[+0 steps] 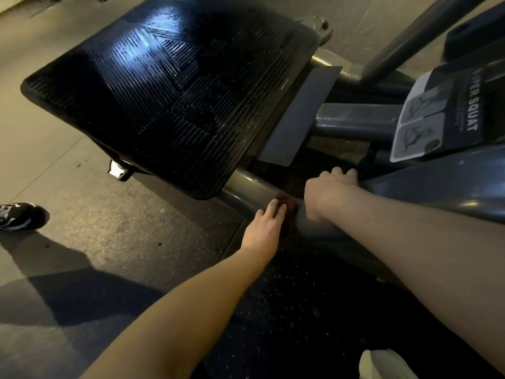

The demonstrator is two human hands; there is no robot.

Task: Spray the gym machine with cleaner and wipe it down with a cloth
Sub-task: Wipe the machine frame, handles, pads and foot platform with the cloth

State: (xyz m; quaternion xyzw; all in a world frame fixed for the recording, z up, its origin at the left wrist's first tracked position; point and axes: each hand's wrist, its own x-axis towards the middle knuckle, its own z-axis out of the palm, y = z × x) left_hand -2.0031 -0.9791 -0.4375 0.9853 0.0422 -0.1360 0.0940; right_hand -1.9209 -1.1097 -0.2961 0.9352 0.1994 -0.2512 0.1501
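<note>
Your left hand (pixel 266 225) lies flat with its fingers straight, pressing a dark red cloth (pixel 287 206) onto the grey frame (pixel 246 187) of the squat machine, just below the ribbed black footplate (pixel 169 86). Your right hand (pixel 328 190) sits close beside it, fingers curled over the same grey frame, gripping it. A shoe (pixel 21 216) stands on the floor at far left.
</note>
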